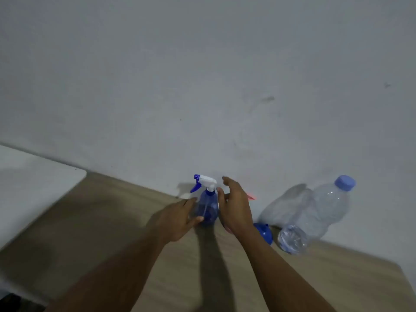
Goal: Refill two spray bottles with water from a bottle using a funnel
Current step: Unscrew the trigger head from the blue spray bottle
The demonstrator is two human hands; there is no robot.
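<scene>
Spray bottle (208,208) capped, flanked by left hand (177,219) and right hand (236,206), both spread, empty | funnel (264,231), water bottle (324,210) right of it, untouched | nothing refilled.

Blue spray bottle (208,209), white trigger head (208,180)

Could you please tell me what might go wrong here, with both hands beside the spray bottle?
1. The spray bottle stands upright between the left hand and right hand, neither plainly gripping it; a clumsy grab could tip it.
2. The funnel lies close beside the right wrist, and the water bottle stands just beyond; a sideways sweep might knock them.
</scene>
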